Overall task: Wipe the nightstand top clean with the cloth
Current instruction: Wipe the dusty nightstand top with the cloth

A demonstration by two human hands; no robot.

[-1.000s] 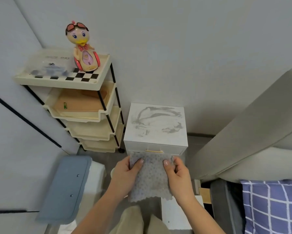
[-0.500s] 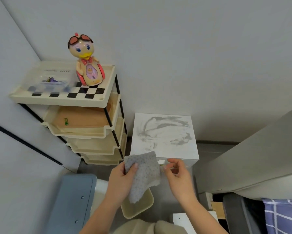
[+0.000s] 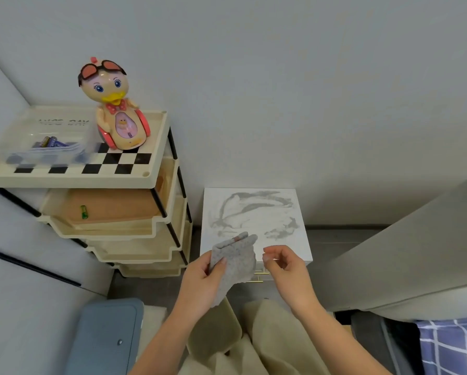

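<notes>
Cloth (image 3: pixel 233 263) now hangs from the left hand (image 3: pixel 204 284) alone, grip pinched on its upper edge, just over the nightstand top's (image 3: pixel 254 215) near-left corner; right hand (image 3: pixel 287 269) has released it, fingers loosely curled, empty; grey smears remain; wiping not yet begun.

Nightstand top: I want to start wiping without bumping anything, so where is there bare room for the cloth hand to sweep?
The whole nightstand top is bare apart from grey smears; the wall borders its far edge, the tiered cart its left. Crowding is at the near edge, where the left hand holds the cloth and the right hand hovers empty.
</notes>
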